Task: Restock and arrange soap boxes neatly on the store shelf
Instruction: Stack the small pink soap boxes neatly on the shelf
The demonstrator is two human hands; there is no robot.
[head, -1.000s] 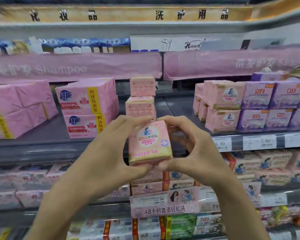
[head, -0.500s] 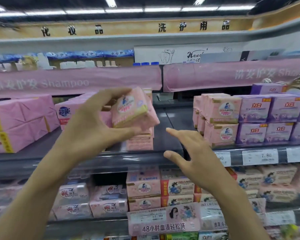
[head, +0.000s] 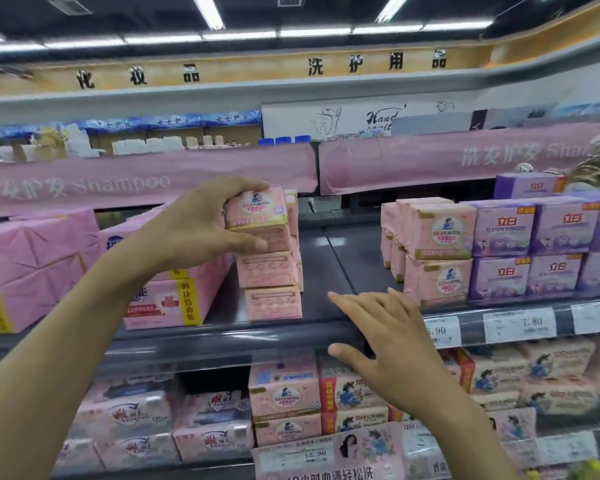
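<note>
**Box lands on the stack; right hand lets go**

A second ago the soap box (head: 257,211) sits between both hands, out in front of the shelf (head: 326,261). Half a second ago it hangs tilted in the air. Now it stands upright on top of the stack (head: 272,271) of matching pink boxes in the middle of the shelf, with its printed face looking outward and its lower edge meeting the box beneath.

The left hand (head: 194,226) alone holds it, fingers (head: 243,185) curled over the top and the thumb laid across the front just below. The right hand (head: 392,344) has dropped to 5 o'clock of the stack, by the shelf's front lip. Its fingers are spread and hold nothing.

To my eye the placing is all but done. What looks left is to let go and perhaps square the box. After that there is the bare gap at 3 o'clock of the stack, before the neighbouring boxes (head: 437,251).

- **The box's left side:** the left hand covers it, so I cannot tell whether it sits flush there.
- **Behind the stack:** a second column shows only as a sliver.
- **The right palm:** whether it touches the lip is unclear.
- **The large pink packs (head: 32,265):** the forearm cuts across them at 9 o'clock.
- **The price tags (head: 520,323):** they are partly blurred.
- **The purple boxes (head: 534,244):** they run off the edge at 3 o'clock.
</note>
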